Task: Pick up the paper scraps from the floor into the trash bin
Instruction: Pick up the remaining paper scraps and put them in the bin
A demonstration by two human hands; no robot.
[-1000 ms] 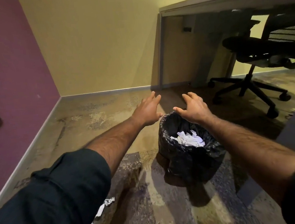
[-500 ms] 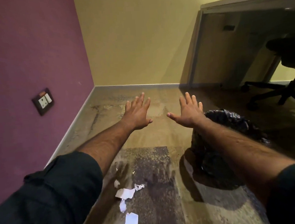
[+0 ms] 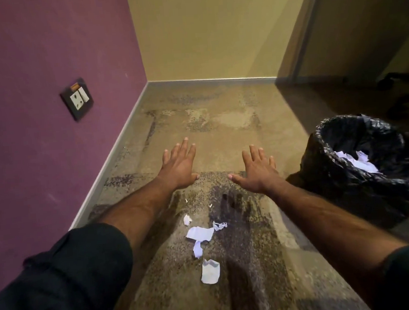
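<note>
A matte purple wall (image 3: 36, 119) fills the left side, with a dark rectangular socket plate (image 3: 77, 99) set in it, tilted by the wide lens. A pale skirting strip (image 3: 115, 149) runs along its foot to the corner, where a flat yellow wall (image 3: 208, 32) meets it. The floor (image 3: 221, 134) is a speckled carpet, tan mottled with purple-grey patches.

The left hand (image 3: 180, 167) reaches forward above the carpet, palm down, fingers straight and spread, holding nothing; its dark rolled sleeve (image 3: 62, 283) is cut off by the lower left edge. Between and below the two forearms lie the paper scraps (image 3: 200, 233): several torn white pieces with ragged edges, clustered on the carpet, the nearest a curled rectangular bit (image 3: 210, 271), plus a couple of tiny flecks too small to make out. Bare carpet lies all round them.

The right hand (image 3: 258, 172) is likewise flat and splayed, thumb out, empty. Just right of it stands the trash bin (image 3: 347, 185), lined with a crinkled glossy black bag; white crumpled paper (image 3: 355, 162) shows inside. Its right side is cut off by the picture's edge. Beyond it the far right corner sinks into shadow, where dark shapes cannot be identified.
</note>
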